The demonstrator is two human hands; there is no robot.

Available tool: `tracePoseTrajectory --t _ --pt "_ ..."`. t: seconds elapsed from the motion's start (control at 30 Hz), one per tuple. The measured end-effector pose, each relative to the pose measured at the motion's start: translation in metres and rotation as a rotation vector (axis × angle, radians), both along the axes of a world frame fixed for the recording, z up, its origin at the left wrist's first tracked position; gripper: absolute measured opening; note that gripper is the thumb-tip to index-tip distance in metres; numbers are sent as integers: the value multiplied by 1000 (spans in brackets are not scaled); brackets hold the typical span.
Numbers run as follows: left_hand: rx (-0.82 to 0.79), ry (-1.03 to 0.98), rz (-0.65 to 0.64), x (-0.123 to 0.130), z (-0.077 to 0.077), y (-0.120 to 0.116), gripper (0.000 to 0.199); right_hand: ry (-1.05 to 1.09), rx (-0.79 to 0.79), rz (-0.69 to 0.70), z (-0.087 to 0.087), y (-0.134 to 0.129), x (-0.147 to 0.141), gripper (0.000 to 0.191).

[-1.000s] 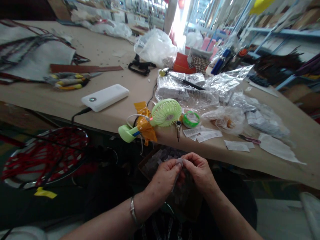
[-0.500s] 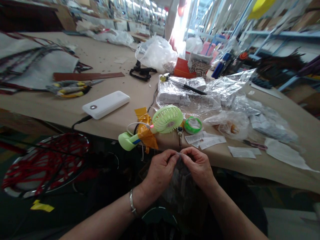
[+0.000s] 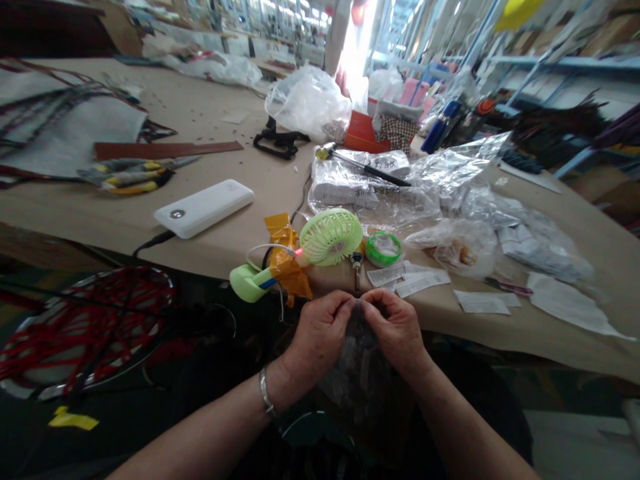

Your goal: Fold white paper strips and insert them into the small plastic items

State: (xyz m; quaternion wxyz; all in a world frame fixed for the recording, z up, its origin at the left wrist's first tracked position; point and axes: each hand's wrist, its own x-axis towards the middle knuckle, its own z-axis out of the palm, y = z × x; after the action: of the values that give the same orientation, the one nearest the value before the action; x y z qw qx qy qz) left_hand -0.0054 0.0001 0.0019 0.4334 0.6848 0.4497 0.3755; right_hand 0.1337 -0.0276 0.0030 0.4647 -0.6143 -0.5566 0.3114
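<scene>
My left hand (image 3: pixel 325 327) and my right hand (image 3: pixel 395 327) meet fingertip to fingertip just off the table's front edge. Both are closed in a pinch, thumbs against forefingers. Between the fingertips is a small greyish thing, too tiny to name. Just beyond the fingers, a slim metal-tipped tool (image 3: pixel 357 270) points down over the table edge. A light-green handheld fan (image 3: pixel 331 237) lies to its left, fastened to the edge with orange tape (image 3: pixel 289 263). Behind the tool sits a green ring-shaped container (image 3: pixel 383 249). Dim, clear plastic (image 3: pixel 357 373) shows below my hands.
A white power bank (image 3: pixel 205 208) with a cable lies at left, near pliers (image 3: pixel 133 177) and a brown strip (image 3: pixel 167 150). A hammer (image 3: pixel 365 165) rests on plastic-wrapped packets. Paper labels (image 3: pixel 423 279) and plastic bags (image 3: pixel 463 247) spread rightward. Red cords (image 3: pixel 90 327) fill a round frame below left.
The view has shifted slightly, so the table's things sit a little further left. My hands keep the same fingertip pinch and are slightly nearer the metal-tipped tool.
</scene>
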Motion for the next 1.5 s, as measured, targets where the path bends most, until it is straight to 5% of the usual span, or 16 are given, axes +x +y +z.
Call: tracePoseTrajectory --t 0.7,0.87,1.03,1.17,1.5 --pt "-6 -6 18 2 -2 2 22 -34 43 15 -1 2 1 11" --pt "-77 -31 1 -6 -4 -8 21 -235 119 110 7 -14 13 14" --pt "-106 12 60 -12 -26 -9 23 -734 352 17 17 -8 36 18" --pt "-128 57 20 -14 -41 -12 23 -1019 324 -19 16 8 41 29" --pt "-190 97 21 -8 -43 -20 18 -957 443 6 6 11 35 16"
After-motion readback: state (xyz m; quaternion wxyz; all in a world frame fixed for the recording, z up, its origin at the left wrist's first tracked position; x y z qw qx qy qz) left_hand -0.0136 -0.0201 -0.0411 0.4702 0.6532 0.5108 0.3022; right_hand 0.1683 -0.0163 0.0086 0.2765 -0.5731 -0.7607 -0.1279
